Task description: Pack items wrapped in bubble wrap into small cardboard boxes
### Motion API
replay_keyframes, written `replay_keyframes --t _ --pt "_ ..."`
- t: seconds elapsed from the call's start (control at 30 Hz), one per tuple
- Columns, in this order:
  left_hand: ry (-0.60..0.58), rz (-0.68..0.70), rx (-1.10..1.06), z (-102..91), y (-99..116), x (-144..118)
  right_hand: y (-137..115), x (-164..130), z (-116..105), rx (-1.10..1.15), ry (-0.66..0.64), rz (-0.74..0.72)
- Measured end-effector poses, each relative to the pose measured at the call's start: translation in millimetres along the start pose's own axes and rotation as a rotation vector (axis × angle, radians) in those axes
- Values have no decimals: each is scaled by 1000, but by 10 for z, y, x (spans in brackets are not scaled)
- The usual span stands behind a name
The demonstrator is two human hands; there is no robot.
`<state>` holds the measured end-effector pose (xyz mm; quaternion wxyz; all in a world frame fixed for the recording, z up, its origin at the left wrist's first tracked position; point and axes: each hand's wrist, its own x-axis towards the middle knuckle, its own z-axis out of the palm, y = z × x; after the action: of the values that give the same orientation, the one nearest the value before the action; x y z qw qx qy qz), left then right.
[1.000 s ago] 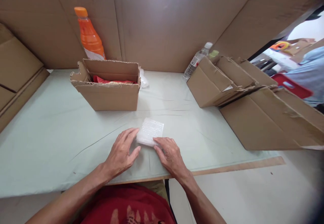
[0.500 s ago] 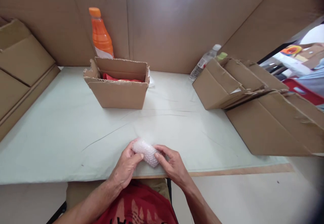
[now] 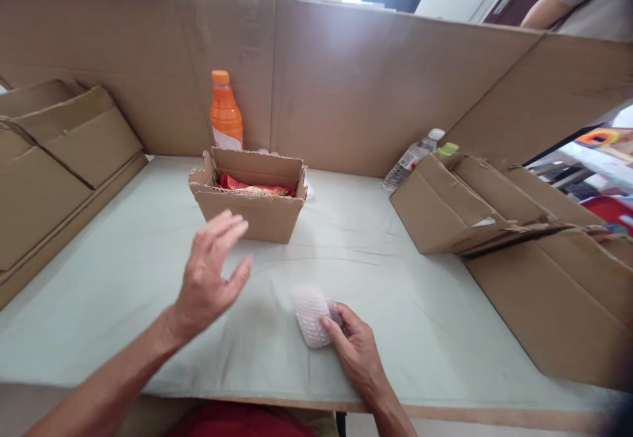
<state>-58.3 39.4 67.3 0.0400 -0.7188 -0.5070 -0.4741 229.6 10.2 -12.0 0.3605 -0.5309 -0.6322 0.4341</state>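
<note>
A small bundle of bubble wrap (image 3: 311, 320) is pinched between the thumb and fingers of my right hand (image 3: 353, 345), close to the table's front edge. Whatever the wrap may contain cannot be made out. My left hand (image 3: 212, 269) is in the air with its fingers apart, holding nothing, just in front of an open cardboard box (image 3: 257, 216). Inside that box lies a red packet (image 3: 257, 189), its lower part hidden by the box's front wall.
Behind the box stands an orange drink bottle (image 3: 226, 117). Cardboard boxes (image 3: 445, 206) fill the right side, with a clear bottle (image 3: 413, 160) leaning behind them. More cardboard (image 3: 74, 153) stands at left. A tall cardboard wall (image 3: 346, 87) closes the back; a person's arm (image 3: 544, 12) shows beyond it.
My left hand has let go of the bubble wrap and moved up and left towards the open box. My right hand keeps hold of the wrap. The view has tilted upward.
</note>
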Motion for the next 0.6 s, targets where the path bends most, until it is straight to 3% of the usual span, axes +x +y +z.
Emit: replay_keyframes --t 0.13,0.27,0.43,0.6 --pt "11 145 302 -55 -446 667 111 -59 15 15 11 38" --pt "-36 210 321 -4 -616 749 108 -51 -17 42 28 38" --pt "-134 291 251 -321 -261 363 -114 114 -448 68 167 -74" --pt "-294 275 218 -740 98 23 -627 266 -906 27 371 -327"
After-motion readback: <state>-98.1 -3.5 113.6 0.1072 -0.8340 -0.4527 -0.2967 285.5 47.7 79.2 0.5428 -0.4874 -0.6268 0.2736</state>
